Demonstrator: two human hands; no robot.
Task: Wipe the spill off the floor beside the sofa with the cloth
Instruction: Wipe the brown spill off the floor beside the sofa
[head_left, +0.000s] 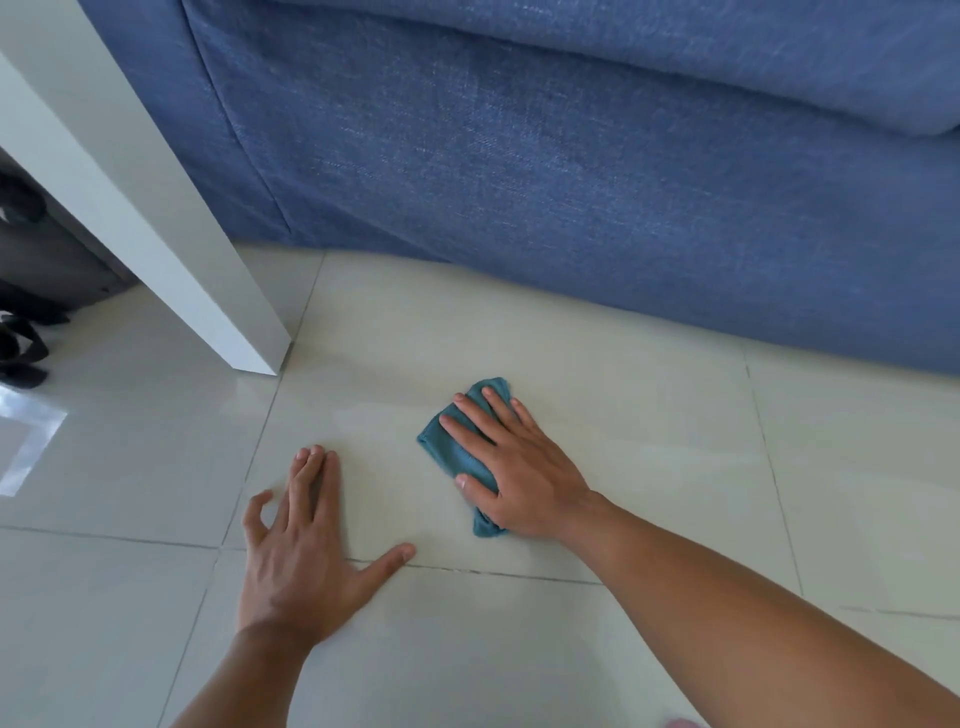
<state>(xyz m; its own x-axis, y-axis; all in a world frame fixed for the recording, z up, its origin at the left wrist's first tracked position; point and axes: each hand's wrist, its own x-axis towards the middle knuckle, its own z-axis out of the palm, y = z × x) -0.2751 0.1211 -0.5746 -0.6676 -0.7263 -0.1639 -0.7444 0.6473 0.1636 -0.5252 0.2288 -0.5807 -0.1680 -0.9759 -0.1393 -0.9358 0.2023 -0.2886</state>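
Note:
A folded teal cloth (451, 451) lies on the pale tiled floor (649, 415) in front of the blue sofa (571, 171). My right hand (514, 467) presses flat on the cloth, fingers spread, thumb over its near edge. My left hand (304, 540) rests flat on the tiles to the left of the cloth, fingers apart, holding nothing. A faint wet sheen (374, 410) shows on the tile left of the cloth; its edges are hard to tell.
A white table leg (171, 249) stands on the floor at the left, close to the sofa's corner. Dark bags or straps (26, 332) lie behind it at the far left. Bright window light reflects on the tiles (26, 441).

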